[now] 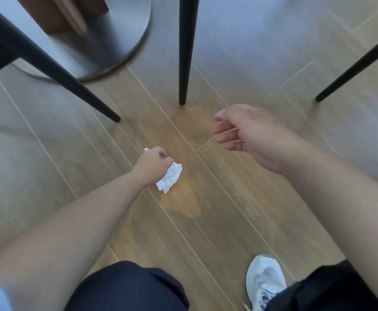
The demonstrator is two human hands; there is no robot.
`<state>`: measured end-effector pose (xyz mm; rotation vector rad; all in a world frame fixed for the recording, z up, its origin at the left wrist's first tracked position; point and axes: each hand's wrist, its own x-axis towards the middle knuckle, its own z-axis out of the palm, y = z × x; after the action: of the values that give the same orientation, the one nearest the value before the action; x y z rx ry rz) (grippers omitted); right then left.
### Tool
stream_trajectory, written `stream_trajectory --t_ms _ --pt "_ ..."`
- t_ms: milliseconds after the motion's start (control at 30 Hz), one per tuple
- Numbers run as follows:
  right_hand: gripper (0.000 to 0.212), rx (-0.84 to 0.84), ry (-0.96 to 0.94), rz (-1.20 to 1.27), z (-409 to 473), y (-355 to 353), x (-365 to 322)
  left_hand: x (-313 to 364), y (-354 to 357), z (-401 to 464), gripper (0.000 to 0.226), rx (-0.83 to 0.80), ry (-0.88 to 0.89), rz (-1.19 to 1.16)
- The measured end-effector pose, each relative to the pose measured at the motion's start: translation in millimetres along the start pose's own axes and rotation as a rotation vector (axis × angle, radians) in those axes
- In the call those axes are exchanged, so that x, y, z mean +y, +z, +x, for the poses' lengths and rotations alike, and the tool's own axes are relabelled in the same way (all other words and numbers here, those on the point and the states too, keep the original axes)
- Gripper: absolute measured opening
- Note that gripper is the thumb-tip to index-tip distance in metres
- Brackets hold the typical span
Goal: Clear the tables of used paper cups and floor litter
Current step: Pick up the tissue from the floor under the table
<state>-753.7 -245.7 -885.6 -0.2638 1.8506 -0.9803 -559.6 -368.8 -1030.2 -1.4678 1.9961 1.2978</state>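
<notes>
Clearly the floor-litter step is in hand — the left hand (pixel 153 162) grips a crumpled white tissue (pixel 169 178) low over the wood floor (pixel 239 209), the right hand (pixel 239 131) loosely curled, empty. Next — lift it away, find a bin.

Tissue (pixel 169 178) in left hand (pixel 152 165), before chair legs (pixel 185 52).

A wood-plank floor (pixel 239 209) with pale seams running diagonally carries everything here. On it stand three slim black tapered chair legs (pixel 184 63) and, at the upper left, a round dark metal pedestal base (pixel 125 34). A white sneaker (pixel 265 281) is planted on the planks at the lower right.
</notes>
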Motion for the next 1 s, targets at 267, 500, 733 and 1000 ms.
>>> stream_trajectory --t_ms 267,500,733,1000 --pt "0.032 -0.102 -0.023 -0.141 3.6 1.4 18.3 -36.8 37.5 43.6 0.041 0.042 0.066 0.574" --pt "0.028 -0.113 -0.007 -0.121 -1.9 8.2 14.1 -24.4 29.2 27.2 0.025 -0.003 0.154 0.317" --pt "0.028 -0.159 0.055 -0.036 -51.9 26.9 -32.5 45.4 -18.3 -59.3 0.019 0.074 0.036 -0.172" --pt "0.025 -0.144 0.068 0.020 -189.2 -18.2 -129.9 143.3 -109.4 -225.8 0.021 0.141 -0.092 -0.467"
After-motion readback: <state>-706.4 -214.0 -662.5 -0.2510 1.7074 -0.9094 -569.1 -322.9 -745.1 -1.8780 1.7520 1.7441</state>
